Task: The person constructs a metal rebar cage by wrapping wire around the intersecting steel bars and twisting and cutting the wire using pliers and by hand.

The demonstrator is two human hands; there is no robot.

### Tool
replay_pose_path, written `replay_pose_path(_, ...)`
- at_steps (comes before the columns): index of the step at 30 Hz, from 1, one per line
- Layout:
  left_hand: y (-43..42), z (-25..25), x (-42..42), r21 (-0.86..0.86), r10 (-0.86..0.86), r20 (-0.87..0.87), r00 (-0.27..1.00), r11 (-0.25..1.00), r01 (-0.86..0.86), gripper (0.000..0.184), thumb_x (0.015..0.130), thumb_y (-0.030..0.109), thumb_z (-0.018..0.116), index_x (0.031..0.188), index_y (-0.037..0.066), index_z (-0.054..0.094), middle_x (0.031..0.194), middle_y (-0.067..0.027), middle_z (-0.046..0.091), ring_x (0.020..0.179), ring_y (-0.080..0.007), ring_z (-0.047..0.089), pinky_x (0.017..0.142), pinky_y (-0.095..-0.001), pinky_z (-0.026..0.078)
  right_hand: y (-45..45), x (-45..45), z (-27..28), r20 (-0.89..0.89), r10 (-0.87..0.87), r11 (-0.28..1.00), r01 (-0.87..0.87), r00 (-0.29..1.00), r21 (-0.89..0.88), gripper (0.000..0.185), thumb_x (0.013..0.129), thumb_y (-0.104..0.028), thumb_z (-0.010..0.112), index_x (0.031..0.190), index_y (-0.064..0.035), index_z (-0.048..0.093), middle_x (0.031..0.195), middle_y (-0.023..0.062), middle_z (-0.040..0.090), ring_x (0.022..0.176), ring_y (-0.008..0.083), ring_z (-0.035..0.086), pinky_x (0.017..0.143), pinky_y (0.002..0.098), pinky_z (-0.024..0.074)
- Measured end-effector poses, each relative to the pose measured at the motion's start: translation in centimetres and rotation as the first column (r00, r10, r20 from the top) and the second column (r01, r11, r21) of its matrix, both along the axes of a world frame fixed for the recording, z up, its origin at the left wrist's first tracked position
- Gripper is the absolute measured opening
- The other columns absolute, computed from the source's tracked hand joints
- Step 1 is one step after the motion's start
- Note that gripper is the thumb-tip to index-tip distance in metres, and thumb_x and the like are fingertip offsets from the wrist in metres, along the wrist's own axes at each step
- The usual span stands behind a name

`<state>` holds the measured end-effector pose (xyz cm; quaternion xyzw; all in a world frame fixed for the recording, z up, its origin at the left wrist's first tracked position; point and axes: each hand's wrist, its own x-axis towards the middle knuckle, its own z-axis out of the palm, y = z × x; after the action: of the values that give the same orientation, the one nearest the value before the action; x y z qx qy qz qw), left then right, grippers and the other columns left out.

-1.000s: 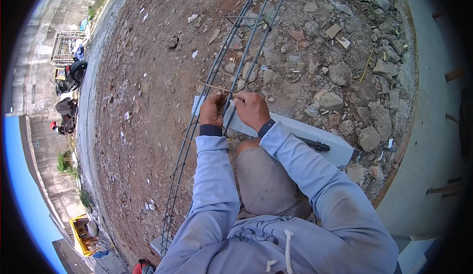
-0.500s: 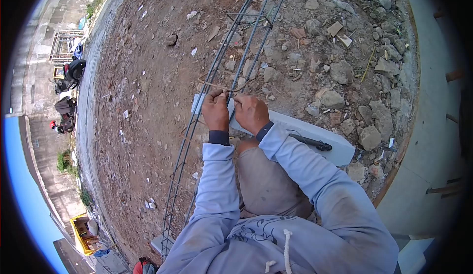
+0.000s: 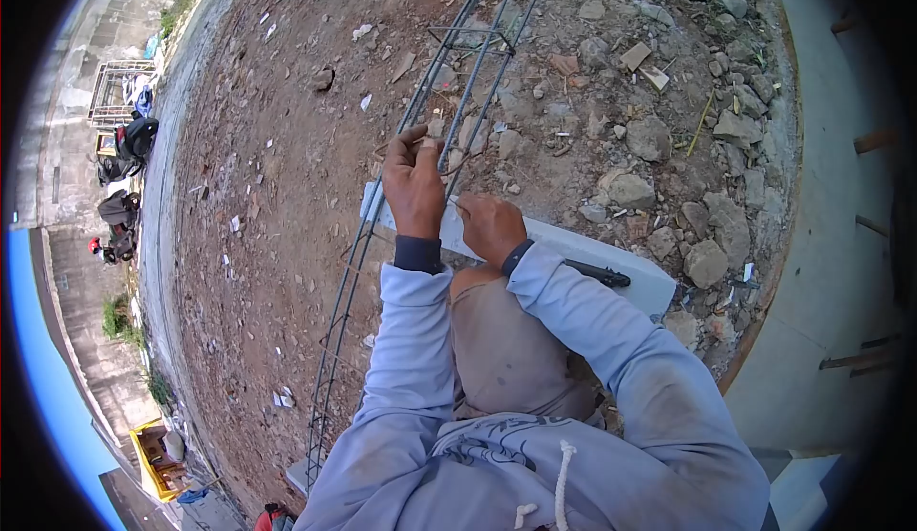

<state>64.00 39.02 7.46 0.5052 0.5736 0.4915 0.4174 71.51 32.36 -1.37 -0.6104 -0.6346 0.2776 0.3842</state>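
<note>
A long steel rebar cage (image 3: 480, 63) with thin bars and square stirrups runs past my knee. My left hand (image 3: 415, 190) is at the cage, its thumb and index finger pinched at a stirrup. Whether the fingers grip the stirrup or a thin wire there is hard to see. My right hand (image 3: 492, 232), closed, is just below and to the right, near the cage's right bar; what its fingers hold is hidden. Under the cage, a pale flat-topped beam (image 3: 648, 290) extends to the right. On it lies a dark tool (image 3: 600, 272), partly behind my right sleeve.
Broken stones (image 3: 707, 262) and rubble lie along the right, beside a smooth concrete strip (image 3: 793, 311). Bare dirt (image 3: 277, 273) with litter spreads to the left. Parked motorcycles (image 3: 134, 139) and a yellow box-like container (image 3: 151, 459) stand at the far left.
My left hand has moved up along the cage, its thumb and index finger now extended to the stirrup. The right hand has drawn slightly down, and the hands are farther apart.
</note>
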Motion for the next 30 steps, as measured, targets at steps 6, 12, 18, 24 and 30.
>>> replay_pose_path(6,0.9,-6.4,-9.5,-0.374,0.059,-0.001,0.998,0.926,-0.055,0.023,0.090,0.018,0.058,0.104,-0.001,0.060,0.087,-0.0093,0.066,0.079,-0.0164,0.062,0.074,-0.0271,0.048,-0.2,-0.7,1.1,0.033,0.070,0.997,-0.070,0.997,-0.024,0.010,0.078,-0.009,0.050,0.084,-0.0052,0.058,0.074,0.0186,0.062,0.069,0.0377,0.062,0.062,0.0468,0.0503)
replay_pose_path(12,-0.7,-8.1,-6.9,-0.346,-0.101,0.121,0.987,0.928,0.137,0.028,0.091,0.013,0.054,0.112,-0.004,0.058,0.096,-0.0120,0.067,0.084,-0.0192,0.064,0.078,-0.0298,0.050,0.1,0.2,3.2,0.305,0.197,0.980,-0.183,0.932,-0.072,0.013,0.079,-0.010,0.051,0.086,-0.0027,0.058,0.075,0.0178,0.063,0.072,0.0321,0.066,0.063,0.0426,0.0526)
replay_pose_path(18,-0.9,-6.4,-8.5,-0.461,-0.092,0.435,0.896,0.832,0.310,0.031,0.092,0.009,0.048,0.118,-0.005,0.054,0.109,-0.0144,0.063,0.097,-0.0220,0.062,0.088,-0.0335,0.048,2.6,-1.4,4.7,0.516,0.450,0.883,-0.447,0.728,-0.140,0.016,0.079,-0.014,0.054,0.084,-0.0033,0.064,0.077,0.0153,0.067,0.074,0.0271,0.068,0.063,0.0373,0.0536)
replay_pose_path(24,-0.6,-7.3,-9.9,-0.414,0.146,0.717,0.682,0.876,0.248,0.031,0.093,0.014,0.045,0.116,-0.003,0.055,0.105,-0.0117,0.064,0.094,-0.0196,0.063,0.083,-0.0317,0.050,7.9,-2.7,8.8,0.624,0.677,0.667,-0.682,0.389,-0.300,0.019,0.078,-0.019,0.055,0.085,-0.0090,0.070,0.086,0.0124,0.069,0.082,0.0265,0.067,0.070,0.0395,0.0526)
replay_pose_path(30,-1.7,-6.8,-8.8,-0.412,0.179,0.556,0.812,0.908,0.082,0.023,0.090,0.016,0.052,0.108,0.001,0.057,0.102,-0.0061,0.065,0.088,-0.0166,0.063,0.077,-0.0296,0.051,12.3,-4.7,10.6,0.690,0.649,0.677,-0.657,0.320,-0.332,0.022,0.070,-0.019,0.062,0.087,-0.0053,0.068,0.085,0.0156,0.068,0.082,0.0305,0.067,0.070,0.0407,0.0528)
